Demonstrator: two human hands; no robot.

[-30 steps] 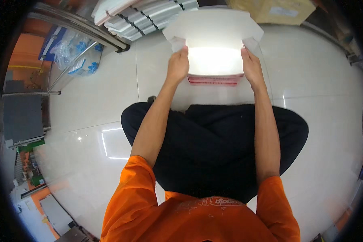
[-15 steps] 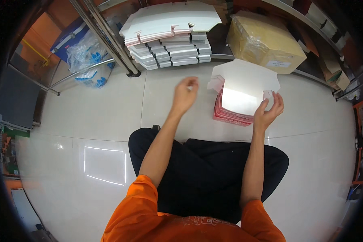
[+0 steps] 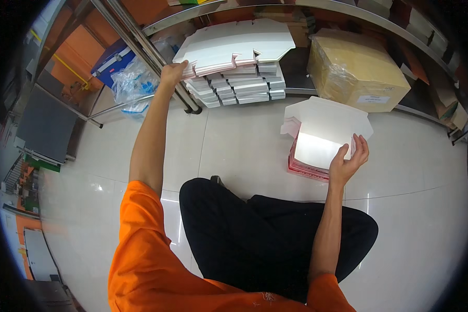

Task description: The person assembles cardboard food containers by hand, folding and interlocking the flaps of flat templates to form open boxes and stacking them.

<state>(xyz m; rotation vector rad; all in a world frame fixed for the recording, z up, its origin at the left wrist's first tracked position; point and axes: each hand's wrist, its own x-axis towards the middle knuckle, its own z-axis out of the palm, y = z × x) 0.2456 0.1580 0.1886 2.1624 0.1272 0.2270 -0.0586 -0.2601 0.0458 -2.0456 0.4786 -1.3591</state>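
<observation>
A thick stack of flat white cardboard blanks (image 3: 234,44) with notched edges lies ahead of me, on several layers of bundled blanks. My left hand (image 3: 172,74) reaches to the near left corner of this stack, its thumb over the top edge and its other fingers mostly hidden. To the right, a nested pile of red-and-white cardboard boxes (image 3: 309,169) stands on the floor. The topmost open cardboard box (image 3: 322,135) shows a white inside and a raised back flap. My right hand (image 3: 351,160) holds its right side wall between thumb and curved fingers.
Behind the pile, a taped brown carton (image 3: 359,70) sits on the low metal shelf. Steel rack posts (image 3: 135,44) rise left of the blanks. Beyond them are a blue container (image 3: 112,62) and clear plastic bags (image 3: 132,86). My crossed legs (image 3: 265,229) are on the tiled floor.
My left hand has moved forward and left, from above the bare floor to the corner of the blanks. My right hand stays at the box. The view has shifted a little.
</observation>
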